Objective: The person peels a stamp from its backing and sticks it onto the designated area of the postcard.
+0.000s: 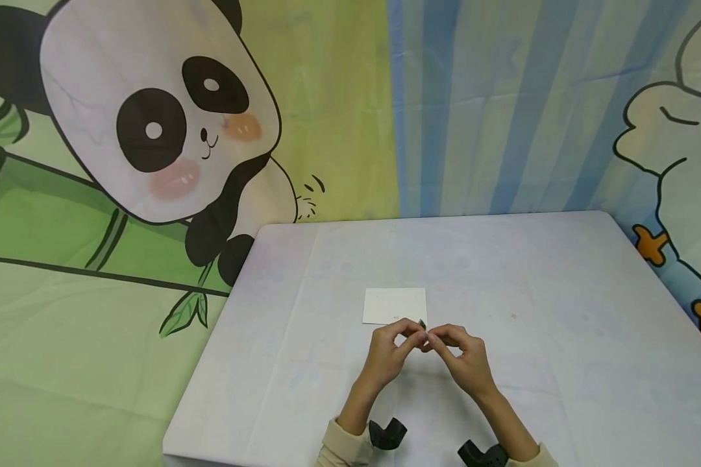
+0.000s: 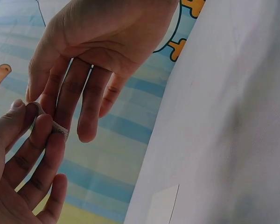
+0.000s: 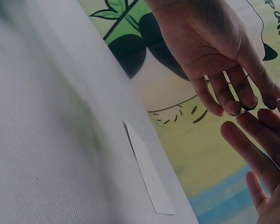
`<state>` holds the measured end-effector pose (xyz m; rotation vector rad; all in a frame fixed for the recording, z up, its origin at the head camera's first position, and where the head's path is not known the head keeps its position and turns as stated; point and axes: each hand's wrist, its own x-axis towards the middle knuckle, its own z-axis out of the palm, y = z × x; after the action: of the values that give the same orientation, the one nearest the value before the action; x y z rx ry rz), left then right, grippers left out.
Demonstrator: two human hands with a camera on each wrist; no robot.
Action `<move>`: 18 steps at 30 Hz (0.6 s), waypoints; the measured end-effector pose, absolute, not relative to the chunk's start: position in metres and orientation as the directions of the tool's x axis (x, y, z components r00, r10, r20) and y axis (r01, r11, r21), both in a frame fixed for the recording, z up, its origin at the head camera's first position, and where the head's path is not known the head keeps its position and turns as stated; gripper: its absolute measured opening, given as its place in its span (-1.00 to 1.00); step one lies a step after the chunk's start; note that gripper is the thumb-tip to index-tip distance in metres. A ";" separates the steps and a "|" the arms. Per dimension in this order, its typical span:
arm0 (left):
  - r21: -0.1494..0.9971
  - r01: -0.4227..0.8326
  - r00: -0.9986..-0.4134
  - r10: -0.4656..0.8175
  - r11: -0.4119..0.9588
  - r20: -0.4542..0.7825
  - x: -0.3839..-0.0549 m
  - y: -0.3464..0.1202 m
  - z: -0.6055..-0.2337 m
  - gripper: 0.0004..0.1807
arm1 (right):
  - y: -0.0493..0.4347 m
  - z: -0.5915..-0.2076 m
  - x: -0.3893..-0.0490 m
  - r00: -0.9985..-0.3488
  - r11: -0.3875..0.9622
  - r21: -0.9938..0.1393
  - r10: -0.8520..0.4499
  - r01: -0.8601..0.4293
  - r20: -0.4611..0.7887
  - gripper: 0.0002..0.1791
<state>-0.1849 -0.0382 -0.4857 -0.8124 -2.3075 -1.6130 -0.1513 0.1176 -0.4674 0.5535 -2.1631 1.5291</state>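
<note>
Both hands meet in front of me, above the table, at a small thin piece (image 1: 422, 323) that looks dark green from the head view. Its other face (image 2: 61, 131) is pale, with a zigzag edge and tiny dark print; fingers cover most of it, so its kind is unclear. My left hand (image 1: 387, 355) pinches it between thumb and fingers. From the other side, the thumb and fingertips of my right hand (image 1: 466, 364) pinch it too. Just beyond the hands, a white card (image 1: 394, 305) lies flat on the table.
A white cloth covers the table (image 1: 304, 389). Behind it hang printed cloths, one with a panda (image 1: 152, 110), another with blue stripes (image 1: 502, 110). Black wrist mounts (image 1: 388, 434) sit at both cuffs.
</note>
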 end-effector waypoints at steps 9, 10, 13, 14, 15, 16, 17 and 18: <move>0.815 0.527 -0.836 0.322 0.242 0.445 -0.184 -0.038 -0.485 -0.92 | 0.118 -0.466 -0.150 -0.833 0.340 -0.772 -0.063 -0.536 0.550 -0.91; 0.815 0.528 -0.835 0.322 0.238 0.447 -0.182 -0.038 -0.481 -0.92 | 0.118 -0.466 -0.150 -0.834 0.342 -0.774 -0.061 -0.533 0.548 -0.91; 0.815 0.529 -0.833 0.325 0.236 0.447 -0.177 -0.038 -0.467 -0.91 | 0.118 -0.467 -0.150 -0.834 0.342 -0.773 -0.061 -0.534 0.549 -0.90; 0.815 0.530 -0.833 0.325 0.236 0.448 -0.174 -0.039 -0.463 -0.91 | 0.118 -0.467 -0.150 -0.834 0.340 -0.774 -0.061 -0.533 0.548 -0.89; 0.813 0.534 -0.830 0.326 0.232 0.452 -0.173 -0.039 -0.459 -0.91 | 0.118 -0.467 -0.150 -0.835 0.338 -0.776 -0.062 -0.533 0.547 -0.89; 0.811 0.538 -0.828 0.326 0.229 0.457 -0.171 -0.039 -0.456 -0.91 | 0.118 -0.467 -0.150 -0.835 0.335 -0.777 -0.063 -0.533 0.547 -0.89; 0.810 0.540 -0.826 0.326 0.228 0.460 -0.171 -0.039 -0.455 -0.91 | 0.118 -0.468 -0.150 -0.833 0.333 -0.774 -0.065 -0.538 0.550 -0.89; 0.809 0.541 -0.826 0.325 0.228 0.460 -0.171 -0.039 -0.455 -0.91 | 0.118 -0.468 -0.150 -0.832 0.330 -0.775 -0.066 -0.540 0.551 -0.90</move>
<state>-0.1712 -0.0392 -0.4546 -0.8250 -2.3024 -1.6442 -0.1503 0.1185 -0.4678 0.5332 -2.1776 1.5119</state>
